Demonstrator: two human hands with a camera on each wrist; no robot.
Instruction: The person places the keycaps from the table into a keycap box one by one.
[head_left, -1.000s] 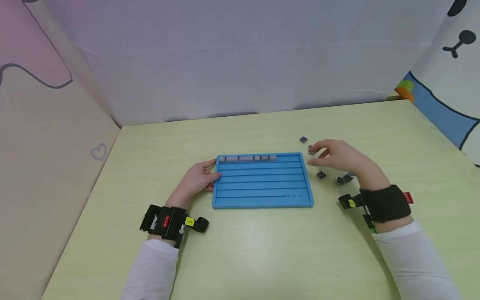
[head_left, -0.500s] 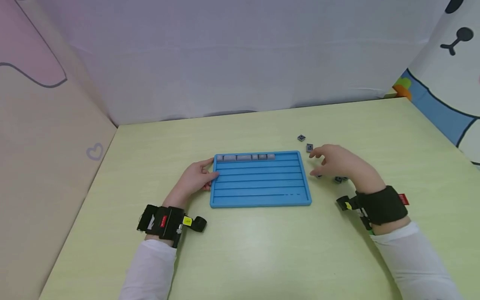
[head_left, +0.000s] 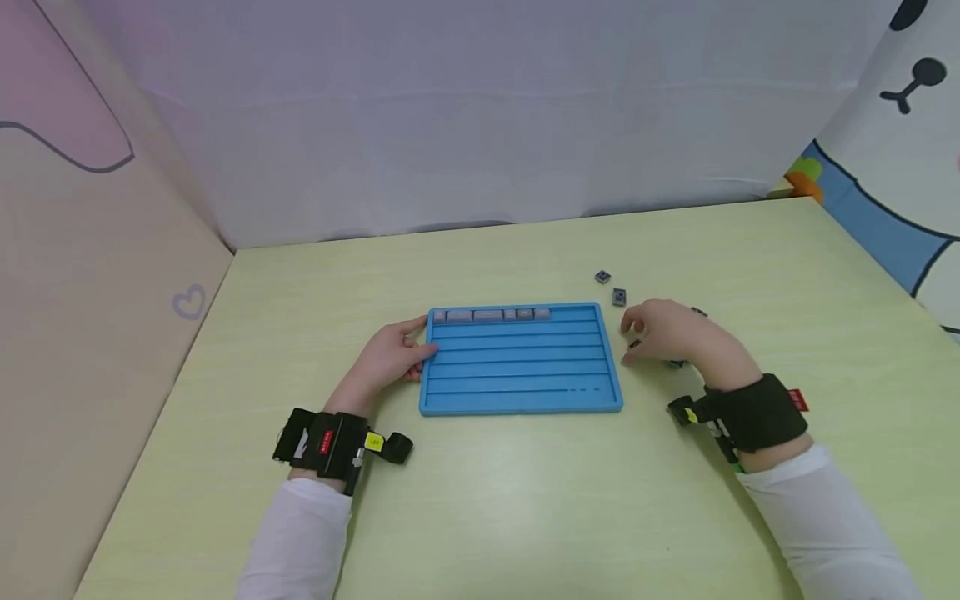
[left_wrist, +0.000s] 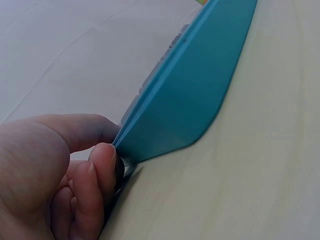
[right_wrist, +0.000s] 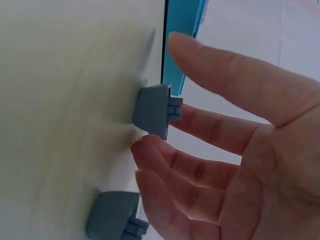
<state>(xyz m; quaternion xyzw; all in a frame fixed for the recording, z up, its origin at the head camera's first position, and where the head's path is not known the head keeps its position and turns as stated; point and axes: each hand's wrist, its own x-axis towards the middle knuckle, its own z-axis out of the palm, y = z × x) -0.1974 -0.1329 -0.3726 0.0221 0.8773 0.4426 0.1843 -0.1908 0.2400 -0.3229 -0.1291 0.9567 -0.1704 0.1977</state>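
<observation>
In the head view a blue ridged tray (head_left: 517, 379) lies on the table, with several grey keycaps (head_left: 488, 316) lined up along its top row. My left hand (head_left: 392, 354) holds the tray's left edge, thumb on the rim; the left wrist view shows fingers against the blue side (left_wrist: 175, 105). To the right of the tray, my right hand (head_left: 663, 333) reaches down over a loose keycap (right_wrist: 151, 109). In the right wrist view this keycap lies on its side between thumb and fingers, the thumb apart from it.
Beyond the right hand lie two more loose keycaps, a far one (head_left: 603, 276) and a nearer one (head_left: 618, 297). Another keycap (right_wrist: 114, 215) sits close to the fingers in the right wrist view. A pale cloth wall (head_left: 480, 117) stands behind the table (head_left: 480, 500).
My right hand has moved down from beside the upper keycap to a lower one, and its thumb and fingers have drawn closer together. The left hand stays at the tray's edge.
</observation>
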